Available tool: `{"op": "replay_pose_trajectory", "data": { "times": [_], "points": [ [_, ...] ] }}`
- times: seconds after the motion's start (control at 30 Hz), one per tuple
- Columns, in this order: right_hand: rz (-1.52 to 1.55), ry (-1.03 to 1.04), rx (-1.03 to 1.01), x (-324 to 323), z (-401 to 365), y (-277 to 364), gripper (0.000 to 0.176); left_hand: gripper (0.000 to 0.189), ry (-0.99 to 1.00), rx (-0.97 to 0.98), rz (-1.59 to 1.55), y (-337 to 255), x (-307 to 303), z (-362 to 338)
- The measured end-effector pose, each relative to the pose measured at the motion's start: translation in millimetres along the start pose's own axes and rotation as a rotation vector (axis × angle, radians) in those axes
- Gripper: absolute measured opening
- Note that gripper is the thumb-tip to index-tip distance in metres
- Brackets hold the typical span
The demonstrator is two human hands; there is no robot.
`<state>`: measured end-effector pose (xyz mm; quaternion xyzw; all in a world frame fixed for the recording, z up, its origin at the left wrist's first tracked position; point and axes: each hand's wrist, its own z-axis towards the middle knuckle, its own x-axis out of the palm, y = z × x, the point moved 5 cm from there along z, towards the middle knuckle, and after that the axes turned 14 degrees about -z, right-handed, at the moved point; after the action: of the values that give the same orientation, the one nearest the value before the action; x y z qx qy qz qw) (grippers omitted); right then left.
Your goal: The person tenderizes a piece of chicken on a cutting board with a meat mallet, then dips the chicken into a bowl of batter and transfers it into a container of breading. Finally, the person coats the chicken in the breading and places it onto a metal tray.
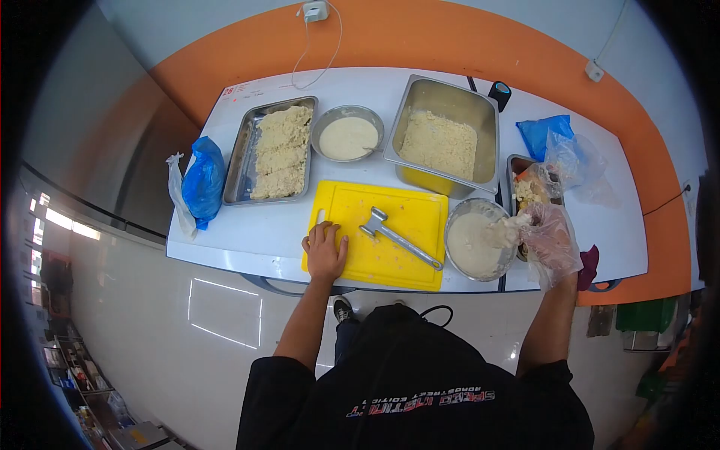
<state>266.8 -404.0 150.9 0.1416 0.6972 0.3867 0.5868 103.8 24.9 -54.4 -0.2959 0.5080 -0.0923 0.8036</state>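
Note:
My left hand rests on the left edge of a yellow cutting board, fingers spread and bare. A metal meat mallet lies aslant on the board, apart from that hand. My right hand, in a clear plastic glove, is closed on a pale batter-coated piece at the right side of a steel bowl of white batter. What the coating covers cannot be made out. Behind the glove, a steel pan with yellowish and orange food is partly hidden.
At the back are a steel tray of crumb-coated pieces, a second bowl of batter and a deep steel pan with crumbs. Blue bags lie left and right. A dark red cloth hangs near the right front edge.

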Motion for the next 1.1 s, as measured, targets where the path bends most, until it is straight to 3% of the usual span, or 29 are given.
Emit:
{"op": "replay_pose_trajectory", "data": {
  "times": [0.27,0.43,0.47,0.57,0.63,0.73,1.1],
  "points": [
    [0.01,0.023,0.051,0,1,7,0.019,0.035,0.021,-0.019,-0.018,-3,-2,1],
    [-0.439,-0.048,-0.102,-9,4,30,0.024,0.036,0.021,-0.017,0.015,3,2,0],
    [-0.33,0.009,-0.062,-8,7,15,0.024,0.037,0.019,-0.023,0.035,6,8,-1],
    [-0.495,-0.059,-0.069,-11,8,6,0.025,0.037,0.026,-0.012,0.015,9,11,-3],
    [-0.301,-0.077,-0.163,-12,7,13,0.022,0.036,0.034,-0.002,0.008,9,14,-2],
    [-0.269,-0.018,0.062,-16,1,28,0.023,0.035,0.002,0.019,0.033,7,11,-2],
    [-0.331,0.013,0.13,-18,3,22,0.027,0.035,0.004,0.013,0.02,4,8,-3]
  ]
}}
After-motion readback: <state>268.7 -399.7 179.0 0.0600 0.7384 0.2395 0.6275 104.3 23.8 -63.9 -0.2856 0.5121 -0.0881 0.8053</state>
